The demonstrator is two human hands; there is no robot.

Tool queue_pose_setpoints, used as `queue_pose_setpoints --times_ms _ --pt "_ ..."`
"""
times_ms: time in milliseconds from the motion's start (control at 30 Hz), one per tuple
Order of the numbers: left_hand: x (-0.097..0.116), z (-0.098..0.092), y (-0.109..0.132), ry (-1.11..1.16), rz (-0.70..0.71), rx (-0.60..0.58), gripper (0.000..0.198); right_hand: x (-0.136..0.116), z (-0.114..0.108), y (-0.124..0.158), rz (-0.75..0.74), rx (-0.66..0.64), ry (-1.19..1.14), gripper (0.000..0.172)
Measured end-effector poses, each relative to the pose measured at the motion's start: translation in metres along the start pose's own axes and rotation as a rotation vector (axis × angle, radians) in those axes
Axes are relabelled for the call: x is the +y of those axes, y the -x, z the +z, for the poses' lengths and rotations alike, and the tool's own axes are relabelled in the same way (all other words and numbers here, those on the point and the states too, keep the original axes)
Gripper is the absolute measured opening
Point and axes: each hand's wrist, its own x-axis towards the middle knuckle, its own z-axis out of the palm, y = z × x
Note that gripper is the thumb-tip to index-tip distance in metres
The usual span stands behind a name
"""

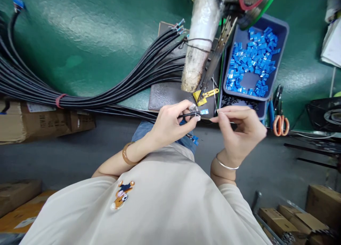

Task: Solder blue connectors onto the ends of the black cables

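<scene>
My left hand (170, 124) is closed around the end of a black cable (186, 114). A small blue connector (204, 112) sits at that cable's tip, pointing right, just past my fingertips. To its right, my right hand (238, 128) pinches a thin silvery solder wire (214, 92) between thumb and forefinger; the wire runs upward from the fingertips. Above both hands, a soldering iron (217, 56) slants down, its tip near a yellow metal piece (201, 98). A gap separates the connector from my right fingertips.
A grey bin (282, 42) of blue connectors stands right of the iron, over another bin (262, 113) with small black parts. Orange-handled scissors (281, 125) lie further right. A stained white tube (199, 39) hangs overhead. Bundled black cables (106, 97) stretch across the green table (80, 35).
</scene>
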Motion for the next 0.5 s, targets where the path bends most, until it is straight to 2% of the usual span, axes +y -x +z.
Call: queue_pose_setpoints --times_ms 100,167,233,267,300,333,367,433,500 --pt "0.004 -0.004 0.010 -0.280 0.246 0.023 0.007 -0.001 -0.010 0.000 0.074 0.154 -0.144 0.009" --pt "0.005 -0.008 0.014 -0.426 0.374 -0.072 0.020 -0.001 -0.013 0.000 0.032 0.196 -0.244 0.007" --pt "0.004 -0.016 0.014 -0.388 0.406 -0.326 0.027 -0.003 -0.014 0.002 -0.038 0.256 -0.319 0.009" --pt "0.003 -0.020 0.013 -0.275 0.379 -0.488 0.026 -0.006 -0.013 0.003 -0.064 0.293 -0.325 0.010" --pt "0.001 -0.024 0.012 -0.111 0.313 -0.629 0.025 -0.009 -0.013 0.006 -0.068 0.320 -0.293 0.011" --pt "-0.002 -0.027 0.010 0.076 0.201 -0.716 0.025 -0.012 -0.012 0.008 -0.053 0.325 -0.224 0.012" --pt "-0.005 -0.029 0.009 0.253 0.046 -0.705 0.026 -0.015 -0.011 0.010 -0.026 0.296 -0.131 0.012" --pt "-0.010 -0.031 0.008 0.503 -0.249 -0.506 0.027 -0.021 -0.007 0.015 0.044 0.145 0.054 0.013" --pt "-0.014 -0.028 0.009 0.612 -0.375 -0.332 0.028 -0.023 0.000 0.017 0.080 -0.035 0.159 0.012"
